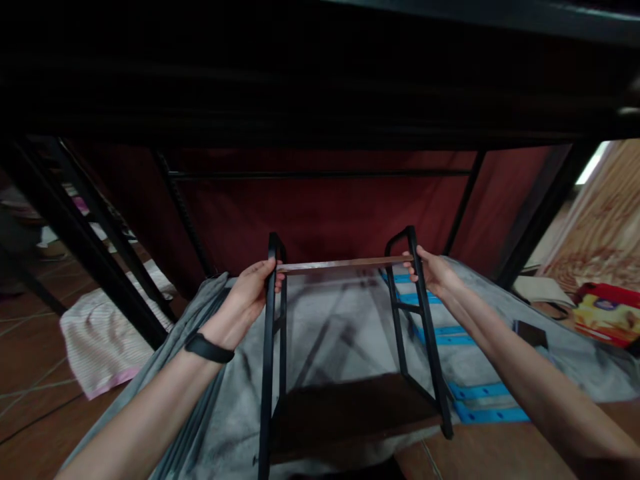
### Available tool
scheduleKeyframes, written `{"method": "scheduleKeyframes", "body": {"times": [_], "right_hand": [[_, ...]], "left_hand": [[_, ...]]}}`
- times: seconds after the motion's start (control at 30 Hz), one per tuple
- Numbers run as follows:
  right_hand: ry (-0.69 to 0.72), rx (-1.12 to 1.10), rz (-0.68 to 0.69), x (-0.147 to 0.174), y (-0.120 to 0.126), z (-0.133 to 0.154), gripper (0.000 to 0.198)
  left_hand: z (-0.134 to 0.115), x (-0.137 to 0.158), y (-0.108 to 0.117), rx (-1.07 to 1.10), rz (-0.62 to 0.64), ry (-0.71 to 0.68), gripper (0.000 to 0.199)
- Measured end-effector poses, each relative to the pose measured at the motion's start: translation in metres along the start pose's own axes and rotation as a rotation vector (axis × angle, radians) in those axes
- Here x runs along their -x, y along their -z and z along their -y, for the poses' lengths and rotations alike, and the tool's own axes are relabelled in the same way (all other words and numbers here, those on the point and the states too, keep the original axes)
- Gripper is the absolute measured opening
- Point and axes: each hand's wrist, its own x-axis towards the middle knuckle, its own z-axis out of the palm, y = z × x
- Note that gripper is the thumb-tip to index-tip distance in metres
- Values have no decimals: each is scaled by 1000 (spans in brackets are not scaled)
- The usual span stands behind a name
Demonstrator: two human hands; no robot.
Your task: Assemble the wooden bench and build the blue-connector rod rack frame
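The lower board (355,410) appeared seated between the frames (269,360), which the left hand (254,283) and right hand (434,270) gripped at the ends of the upper board (345,265), its fastening not confirmably complete.

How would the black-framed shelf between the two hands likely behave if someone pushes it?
The shelf would probably feel stiff, because its side frames look like straight bars. It may be fairly light for its size, since those sides are mostly open. It might wobble: only the lower board and thin upper board visibly join the sides.
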Motion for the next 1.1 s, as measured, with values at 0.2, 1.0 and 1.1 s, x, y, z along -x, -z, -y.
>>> {"method": "scheduleKeyframes", "body": {"times": [0.2, 1.0, 1.1], "right_hand": [[144, -76, -89, 27, 1, 13, 41], [285, -86, -157, 83, 19, -6, 24], [248, -84, -143, 92, 27, -6, 22]], "left_hand": [[-4, 23, -16, -15, 23, -256, 24], [12, 88, -3, -236, 23, -191, 44], [11, 96, 1, -326, 25, -183, 47]]}}
